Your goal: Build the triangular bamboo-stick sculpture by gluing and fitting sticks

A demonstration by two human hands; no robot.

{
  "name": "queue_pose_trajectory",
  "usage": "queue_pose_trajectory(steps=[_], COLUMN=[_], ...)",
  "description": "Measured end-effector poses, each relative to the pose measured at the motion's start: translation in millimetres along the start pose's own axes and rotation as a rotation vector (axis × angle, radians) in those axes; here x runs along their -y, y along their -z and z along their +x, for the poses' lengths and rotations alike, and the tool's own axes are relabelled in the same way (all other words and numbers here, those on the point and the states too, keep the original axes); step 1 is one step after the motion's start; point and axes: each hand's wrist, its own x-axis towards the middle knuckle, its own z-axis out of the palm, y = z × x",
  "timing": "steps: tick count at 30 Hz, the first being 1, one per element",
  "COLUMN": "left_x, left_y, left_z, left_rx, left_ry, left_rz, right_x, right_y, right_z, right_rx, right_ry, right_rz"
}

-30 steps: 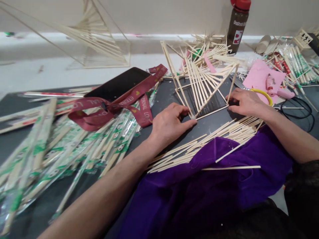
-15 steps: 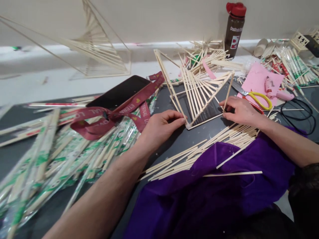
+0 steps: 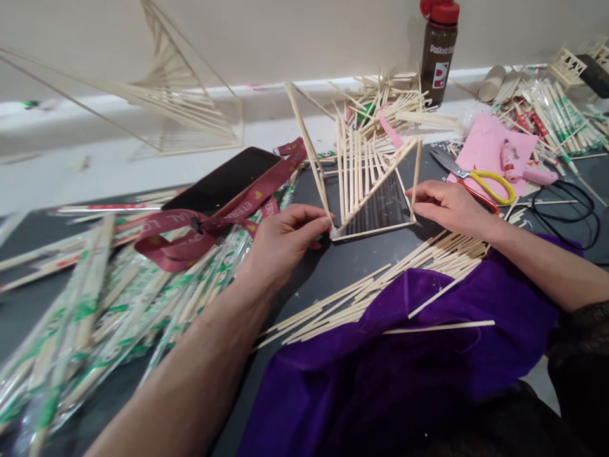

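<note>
In the head view, the stick frame [image 3: 375, 190] stands on the dark bench [image 3: 352, 257] ahead of the person, between the two hands. Compared with half a second ago, it sits further left and has turned a little: its front bar now runs more nearly level across the view, and its near left corner has travelled left with the left hand [image 3: 278, 244]. The right hand [image 3: 450, 204] has stayed at the same upright. The scissors [image 3: 464, 171], partly hidden behind that hand a second ago, now show most of their yellow and red handles. The loose sticks [image 3: 442, 254] lie as they did, in front of the frame and against the purple cloth [image 3: 404, 355].

The left hand has thumb and forefinger drawn close together, pinching the near left corner by the whitish blob at its foot; the other fingers curl underneath. The right hand is loosely curled, its thumb and forefinger closed about the lower part of the right upright. Left of the left hand lies the printed red lanyard [image 3: 171, 238], beside the dark flat device [image 3: 223, 178].
</note>
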Motion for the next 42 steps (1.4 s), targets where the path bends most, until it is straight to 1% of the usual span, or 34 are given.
queue_pose_trajectory(steps=[3, 6, 10, 16, 21, 26, 29, 33, 38, 42], left_x=[-0.5, -0.5, 2.6, 7.9, 10.7, 13.3, 13.0, 9.9, 6.6, 8.1], left_y=[-0.1, -0.2, -0.5, -1.4, -1.4, -1.9, -1.8, 1.0, 6.4, 10.8], left_z=[1.6, 2.9, 3.5, 5.2, 8.5, 9.7, 8.8, 7.0, 6.2, 6.9], left_rx=[-0.004, -0.013, -0.011, 0.0, -0.007, -0.029, -0.029, 0.047, 0.109, 0.176], left_ry=[0.034, 0.051, 0.025, -0.02, -0.015, -0.015, -0.024, -0.017, 0.015, 0.046], left_rz=[-0.032, -0.025, 0.039, 0.196, 0.219, 0.238, 0.217, 0.165, 0.095, 0.064], right_x=[-6.9, -15.5, -21.1, -20.2, -22.1, -17.8, -15.9, -19.4, -25.1, -25.8], right_y=[1.6, 0.7, -2.2, -3.4, -3.1, 0.3, 0.9, -0.8, -2.3, -2.2], right_z=[-1.9, -3.8, -2.2, 5.0, 10.9, 15.7, 16.4, 16.0, 14.9, 13.1], right_rx=[0.019, 0.052, 0.1, 0.176, 0.229, 0.309, 0.323, 0.315, 0.291, 0.28], right_ry=[0.015, 0.04, 0.092, 0.121, 0.131, 0.119, 0.102, 0.079, 0.113, 0.111], right_rz=[0.004, -0.05, -0.111, -0.177, -0.222, -0.27, -0.303, -0.308, -0.293, -0.299])
